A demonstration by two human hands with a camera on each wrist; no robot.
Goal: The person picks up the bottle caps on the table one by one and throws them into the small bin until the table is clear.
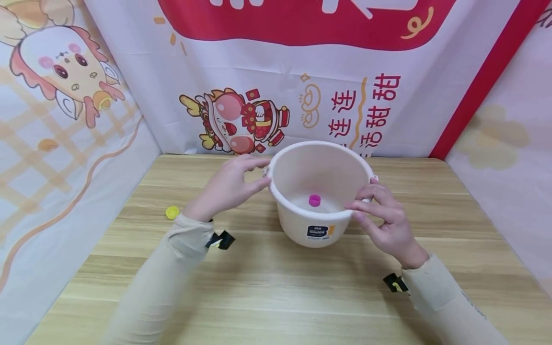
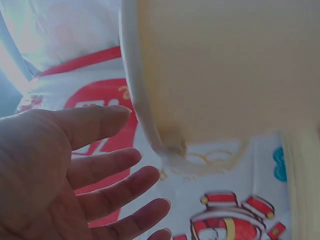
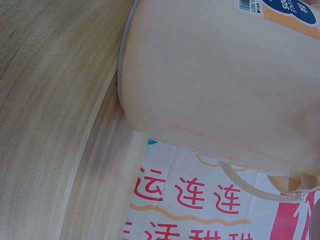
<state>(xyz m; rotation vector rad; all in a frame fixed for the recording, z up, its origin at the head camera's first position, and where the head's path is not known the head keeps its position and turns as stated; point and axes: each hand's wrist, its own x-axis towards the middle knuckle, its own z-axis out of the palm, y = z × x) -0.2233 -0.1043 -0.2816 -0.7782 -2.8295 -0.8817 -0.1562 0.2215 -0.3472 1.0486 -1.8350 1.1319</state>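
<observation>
A cream plastic bucket (image 1: 297, 225) is at the middle of the table, its mouth facing me and a dark label on its front. My right hand (image 1: 385, 220) grips its rim on the right, thumb against the outer wall and fingers over the edge. At the left rim is my left hand (image 1: 228, 184); the left wrist view has its fingers (image 2: 125, 187) spread and nearly straight beside the rim. Inside, on the bottom, lies a small pink bottle cap (image 1: 315, 200). The bucket's handle (image 3: 250, 190) curves along its far side in the right wrist view.
A yellow bottle cap (image 1: 172, 212) lies on the wooden table (image 1: 276, 297), left of the bucket near my left wrist. Printed white cloth (image 1: 293, 72) hangs behind the table, with more cloth along both sides.
</observation>
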